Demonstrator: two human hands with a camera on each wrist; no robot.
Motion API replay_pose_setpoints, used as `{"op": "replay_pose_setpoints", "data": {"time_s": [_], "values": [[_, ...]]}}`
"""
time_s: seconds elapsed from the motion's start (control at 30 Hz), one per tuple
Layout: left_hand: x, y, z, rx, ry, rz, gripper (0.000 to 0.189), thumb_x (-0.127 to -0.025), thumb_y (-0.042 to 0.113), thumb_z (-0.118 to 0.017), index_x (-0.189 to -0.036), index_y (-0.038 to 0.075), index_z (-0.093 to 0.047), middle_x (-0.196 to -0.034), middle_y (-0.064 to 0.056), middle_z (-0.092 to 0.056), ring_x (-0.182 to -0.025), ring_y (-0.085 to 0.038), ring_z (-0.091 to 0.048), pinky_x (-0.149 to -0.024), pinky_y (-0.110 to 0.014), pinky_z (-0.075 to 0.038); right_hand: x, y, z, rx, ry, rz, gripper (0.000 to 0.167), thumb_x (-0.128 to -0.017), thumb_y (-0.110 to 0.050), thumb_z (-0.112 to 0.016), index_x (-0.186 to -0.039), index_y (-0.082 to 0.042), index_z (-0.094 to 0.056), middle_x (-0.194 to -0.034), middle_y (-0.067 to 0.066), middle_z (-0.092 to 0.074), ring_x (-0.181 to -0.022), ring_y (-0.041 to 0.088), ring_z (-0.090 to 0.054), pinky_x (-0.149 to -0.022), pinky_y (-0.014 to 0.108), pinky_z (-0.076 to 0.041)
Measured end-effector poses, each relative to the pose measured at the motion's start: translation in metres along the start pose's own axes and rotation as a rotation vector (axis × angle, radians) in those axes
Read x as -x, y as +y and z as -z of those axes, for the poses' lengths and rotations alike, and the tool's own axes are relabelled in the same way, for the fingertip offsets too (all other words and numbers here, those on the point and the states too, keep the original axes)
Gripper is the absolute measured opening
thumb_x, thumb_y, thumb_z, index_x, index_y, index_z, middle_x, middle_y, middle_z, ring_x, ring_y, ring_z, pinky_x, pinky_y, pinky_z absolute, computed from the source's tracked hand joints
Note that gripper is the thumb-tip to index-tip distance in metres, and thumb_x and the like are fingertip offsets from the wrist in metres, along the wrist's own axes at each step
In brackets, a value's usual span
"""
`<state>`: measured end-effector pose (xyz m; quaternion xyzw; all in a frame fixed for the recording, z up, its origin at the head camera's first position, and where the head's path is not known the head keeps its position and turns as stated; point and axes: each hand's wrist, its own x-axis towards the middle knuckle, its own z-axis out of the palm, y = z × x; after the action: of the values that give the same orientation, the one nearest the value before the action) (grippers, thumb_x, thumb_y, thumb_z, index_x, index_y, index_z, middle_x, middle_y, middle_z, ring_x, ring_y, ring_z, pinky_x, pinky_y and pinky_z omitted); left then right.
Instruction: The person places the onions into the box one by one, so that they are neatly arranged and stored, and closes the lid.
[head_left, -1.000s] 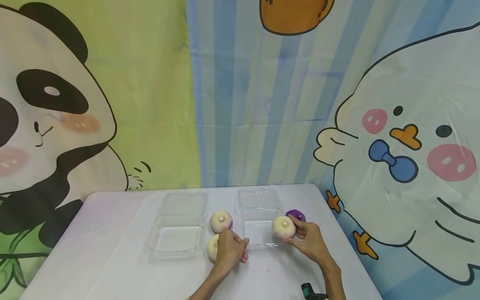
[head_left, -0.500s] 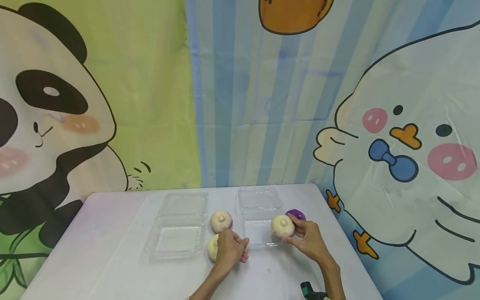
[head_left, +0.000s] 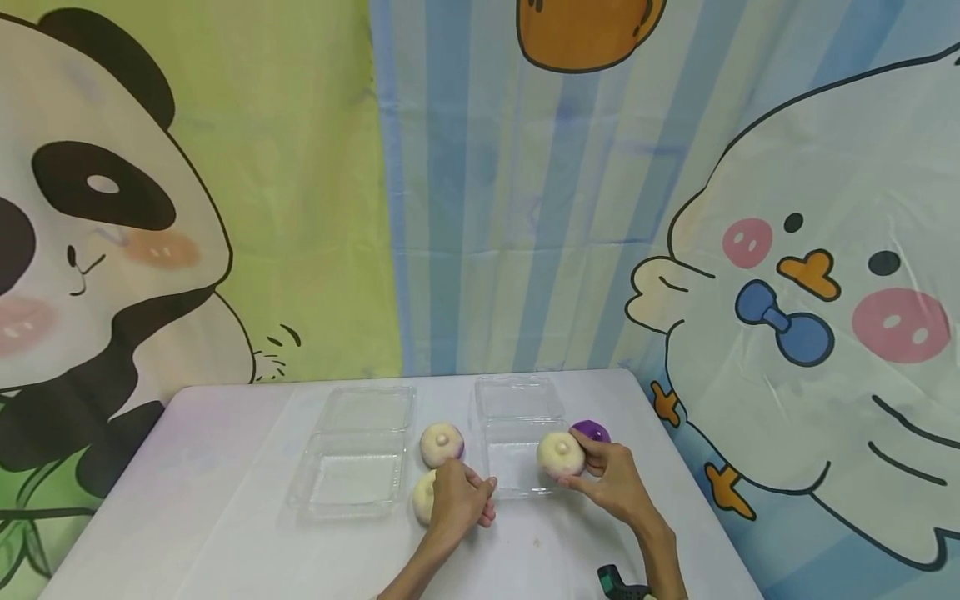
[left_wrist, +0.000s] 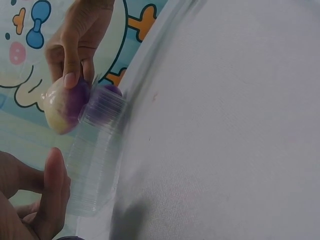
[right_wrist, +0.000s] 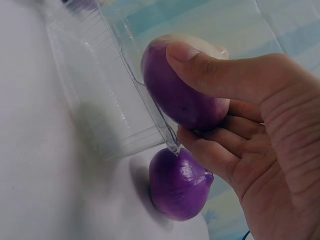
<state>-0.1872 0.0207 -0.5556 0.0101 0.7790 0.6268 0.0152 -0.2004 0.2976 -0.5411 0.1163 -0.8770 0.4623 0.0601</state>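
Note:
In the head view my right hand (head_left: 611,479) holds a round, onion-like vegetable (head_left: 561,454) with a cream, knobbed top. Its purple underside (right_wrist: 182,92) shows in the right wrist view, pinched between thumb and fingers. It hangs over the right side of an open clear plastic box (head_left: 512,471). My left hand (head_left: 461,498) grips the box's near left corner with thumb and fingertips; exact contact is partly hidden. Beside that hand sits another cream vegetable (head_left: 423,497), partly covered by it, with one more cream-and-purple vegetable (head_left: 442,444) just behind.
A purple vegetable (right_wrist: 180,185) lies on the table right of the box. Left of the loose vegetables stands a second open clear box (head_left: 356,479). A dark device (head_left: 618,583) is by my right forearm. A cartoon-printed curtain (head_left: 480,208) hangs behind the white table (head_left: 225,500).
My right hand has shifted slightly left with the vegetable it holds, further over the box. The left hand stays by the box's corner.

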Motion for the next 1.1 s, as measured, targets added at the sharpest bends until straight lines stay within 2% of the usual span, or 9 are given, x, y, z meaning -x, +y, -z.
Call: {"op": "replay_pose_setpoints", "data": {"time_s": [0.33, 0.6, 0.83, 1.1], "values": [[-0.001, 0.001, -0.001, 0.004, 0.0, 0.028, 0.021, -0.093, -0.003, -0.078, -0.074, -0.006, -0.07, -0.051, -0.005, -0.067, -0.037, -0.013, -0.065, -0.041, -0.034, -0.062, -0.001, 0.0, -0.001, 0.001, -0.018, 0.003, 0.087, -0.079, -0.019, -0.1, -0.15, 0.008, -0.058, -0.149, 0.028, -0.065, -0.131, 0.045, -0.07, -0.1, 0.038, -0.065], [0.0, 0.001, 0.0, 0.006, -0.005, 0.009, 0.021, -0.093, -0.004, -0.078, -0.074, -0.009, -0.071, -0.051, -0.007, -0.067, -0.037, -0.014, -0.065, -0.04, -0.035, -0.061, -0.003, -0.001, -0.001, -0.007, -0.029, 0.032, 0.086, -0.078, -0.015, -0.1, -0.15, 0.008, -0.058, -0.149, 0.029, -0.065, -0.13, 0.045, -0.071, -0.1, 0.038, -0.066], [-0.001, 0.001, -0.001, 0.0, 0.007, 0.029, 0.022, -0.093, -0.002, -0.079, -0.073, -0.006, -0.071, -0.05, -0.004, -0.067, -0.036, -0.012, -0.064, -0.039, -0.033, -0.06, -0.008, -0.002, -0.006, 0.007, -0.053, 0.008, 0.086, -0.077, -0.015, -0.101, -0.149, 0.007, -0.059, -0.148, 0.028, -0.066, -0.127, 0.043, -0.073, -0.101, 0.039, -0.065], [0.0, 0.001, -0.001, -0.001, 0.005, 0.013, 0.022, -0.093, -0.004, -0.078, -0.072, -0.006, -0.07, -0.05, -0.006, -0.067, -0.037, -0.013, -0.064, -0.04, -0.034, -0.061, -0.01, -0.002, -0.01, -0.018, -0.07, 0.017, 0.086, -0.078, -0.015, -0.1, -0.149, 0.008, -0.059, -0.148, 0.028, -0.065, -0.128, 0.043, -0.072, -0.101, 0.04, -0.065]]}}
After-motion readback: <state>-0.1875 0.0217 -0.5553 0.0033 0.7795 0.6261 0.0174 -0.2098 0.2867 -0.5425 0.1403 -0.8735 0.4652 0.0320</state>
